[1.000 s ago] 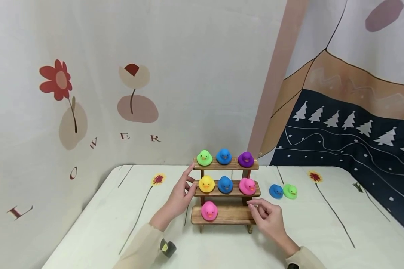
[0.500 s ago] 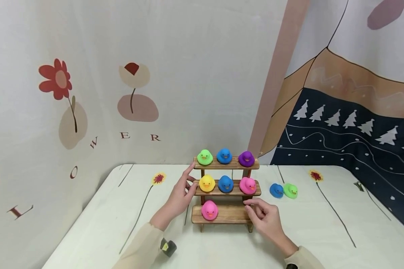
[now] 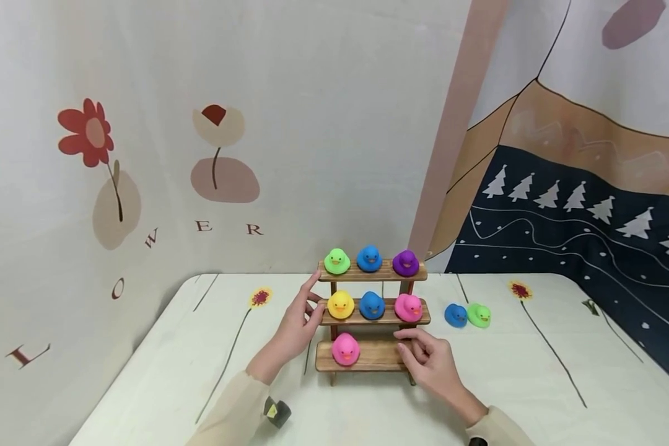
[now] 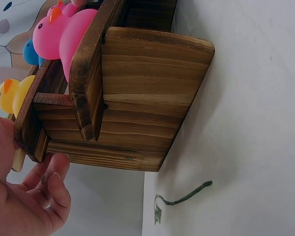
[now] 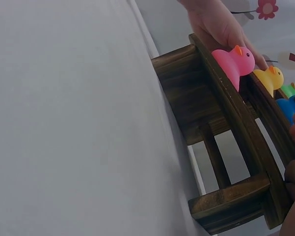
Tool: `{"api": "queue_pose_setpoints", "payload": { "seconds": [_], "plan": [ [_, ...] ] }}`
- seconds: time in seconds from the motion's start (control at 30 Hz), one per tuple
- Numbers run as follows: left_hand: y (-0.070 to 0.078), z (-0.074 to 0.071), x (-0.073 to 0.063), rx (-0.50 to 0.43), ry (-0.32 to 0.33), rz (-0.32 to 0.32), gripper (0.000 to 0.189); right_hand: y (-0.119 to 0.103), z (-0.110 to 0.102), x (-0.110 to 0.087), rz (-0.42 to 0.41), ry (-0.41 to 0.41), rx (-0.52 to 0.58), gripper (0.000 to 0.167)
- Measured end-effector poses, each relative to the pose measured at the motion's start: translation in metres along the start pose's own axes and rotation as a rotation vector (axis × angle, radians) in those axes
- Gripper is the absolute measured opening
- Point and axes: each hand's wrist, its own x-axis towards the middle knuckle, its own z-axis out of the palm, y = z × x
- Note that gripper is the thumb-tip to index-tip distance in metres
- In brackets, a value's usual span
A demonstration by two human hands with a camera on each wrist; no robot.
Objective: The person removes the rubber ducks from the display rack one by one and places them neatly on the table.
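Observation:
A three-tier wooden display stand (image 3: 376, 361) holds small rubber ducks. My left hand (image 3: 297, 325) grips its left side, index finger at the top shelf's end, thumb at the middle shelf's. In the left wrist view, curled fingertips (image 4: 59, 167) show behind the shelf end. My right hand (image 3: 432, 362) is over the right end of the bottom shelf, thumb and index finger apart, nothing visible between them. A pink duck (image 3: 345, 350) sits at that shelf's left. The middle shelf bears a yellow duck (image 3: 341, 305), a blue duck (image 3: 371, 306) and another pink duck (image 3: 409, 308).
Along the top shelf are a green duck (image 3: 337, 261), a blue duck (image 3: 370, 259) and a purple duck (image 3: 406, 263). On the table right of the stand lie another blue duck (image 3: 456, 315) and green duck (image 3: 479, 315). A printed cloth (image 3: 312, 155) hangs behind.
My right hand has moved left along the bottom shelf, its fingertips coming further over the boards. The left hand stays at the stand's side; the ducks keep their places.

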Motion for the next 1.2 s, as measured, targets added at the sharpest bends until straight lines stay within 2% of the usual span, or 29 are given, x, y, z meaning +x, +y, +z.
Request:
{"api": "queue_pose_setpoints", "payload": {
  "seconds": [0.2, 0.43, 0.6, 0.83, 1.07, 1.2],
  "plan": [
    [0.0, 0.0, 0.002, -0.005, -0.002, 0.018, 0.065, 0.01, 0.004, -0.003, 0.022, -0.019, -0.122, 0.027],
    [0.0, 0.0, 0.005, 0.001, 0.001, 0.042, 0.066, 0.008, 0.006, 0.0, 0.074, -0.075, -0.144, 0.02],
    [0.0, 0.0, 0.004, -0.005, -0.01, 0.018, 0.065, 0.009, 0.008, 0.001, 0.079, -0.095, -0.16, 0.021],
    [0.0, 0.0, 0.001, -0.017, -0.015, -0.007, 0.066, 0.005, 0.008, 0.001, 0.103, -0.178, -0.144, 0.02],
    [0.0, 0.0, -0.001, -0.024, -0.016, -0.019, 0.066, 0.004, 0.012, 0.001, 0.067, -0.253, -0.08, 0.025],
    [0.002, 0.0, -0.001, -0.015, -0.011, -0.017, 0.066, 0.004, 0.016, 0.002, 0.031, -0.26, -0.065, 0.025]
  ]
}}
